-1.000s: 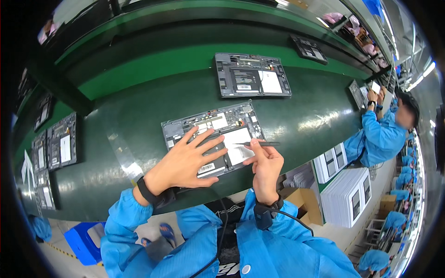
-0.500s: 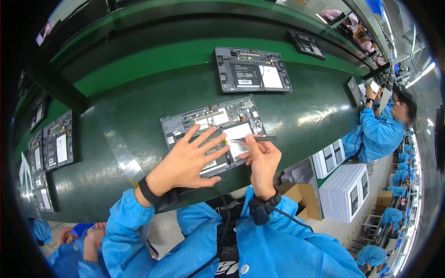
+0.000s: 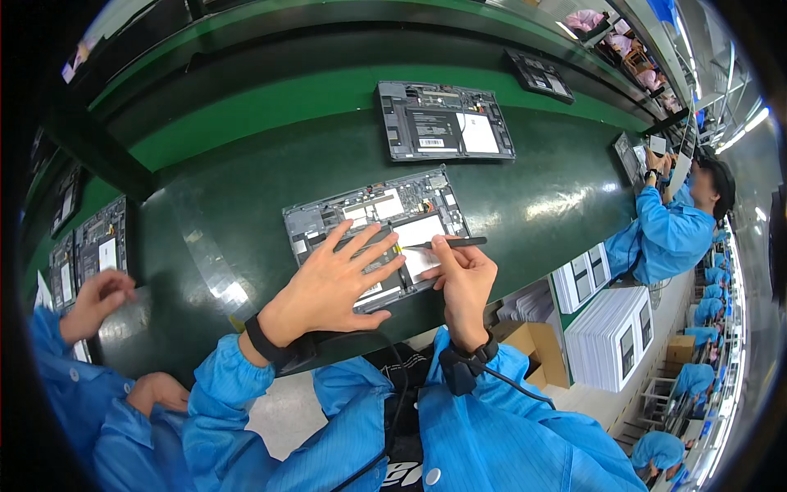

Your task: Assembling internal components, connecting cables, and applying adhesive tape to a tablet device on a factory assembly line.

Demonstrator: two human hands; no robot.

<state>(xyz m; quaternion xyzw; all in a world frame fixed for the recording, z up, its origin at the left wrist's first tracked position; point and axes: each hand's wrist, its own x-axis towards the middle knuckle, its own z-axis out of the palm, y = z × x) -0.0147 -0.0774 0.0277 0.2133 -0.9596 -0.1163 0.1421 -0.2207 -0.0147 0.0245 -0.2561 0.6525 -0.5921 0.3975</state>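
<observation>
In front of me on the bench lies an opened flat electronic device (image 3: 311,223), its circuit board and battery section exposed. My left hand (image 3: 332,279) rests over its lower left part, fingers spread, hiding what lies beneath. Between thumb and fingers my right hand (image 3: 467,287) pinches dark tweezers (image 3: 466,242). The tips point left at a small yellow strip (image 3: 399,248), close to my left fingertips; whether they grip it I cannot tell. Beside the strip is a white panel (image 3: 426,231) inside the device.
Another opened device (image 3: 434,131) stands behind mine on the green bench (image 3: 246,176). More units (image 3: 102,234) are at the left, near a co-worker's hand (image 3: 102,302). Stacked white trays (image 3: 602,348) and a cardboard box (image 3: 537,353) sit below the right edge. Another person (image 3: 676,225) works at far right.
The co-worker at left has leaned in, one hand now over the bench by the left units. My hands and the tweezers have barely moved.
</observation>
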